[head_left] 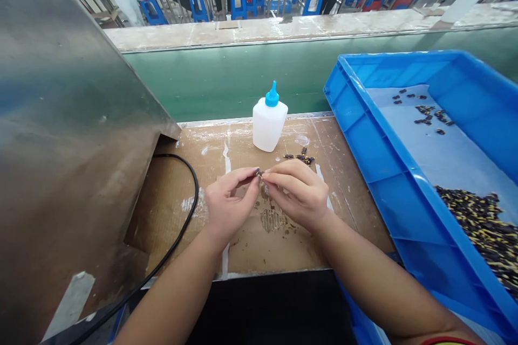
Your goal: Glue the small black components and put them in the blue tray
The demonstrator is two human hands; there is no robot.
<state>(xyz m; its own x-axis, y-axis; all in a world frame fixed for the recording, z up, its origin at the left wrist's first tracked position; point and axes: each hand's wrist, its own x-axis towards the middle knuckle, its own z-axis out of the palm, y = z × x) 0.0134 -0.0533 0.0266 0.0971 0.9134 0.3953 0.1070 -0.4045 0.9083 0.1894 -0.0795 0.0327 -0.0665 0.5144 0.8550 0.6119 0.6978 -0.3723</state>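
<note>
Over the middle of the cardboard-covered bench (246,256), my left hand (230,199) pinches a small dark part (258,172) between thumb and forefinger. My right hand (299,191) meets it there, its thumb and fingertips closed at the same part's other end. Whether the right fingers hold a separate tiny piece is too small to tell. Just beyond my right hand lies a little pile of dark and yellow parts (301,157). A white squeeze bottle (269,126) with a blue nozzle cap stands upright behind my hands.
To the right, a large blue crate (388,167) holds a heap of dark and yellow parts (481,221) and several scattered ones. A metal housing (81,118) rises at the left, with a black cable (196,194) curving beside it. Beyond the green panel (202,73), people sit among blue stools.
</note>
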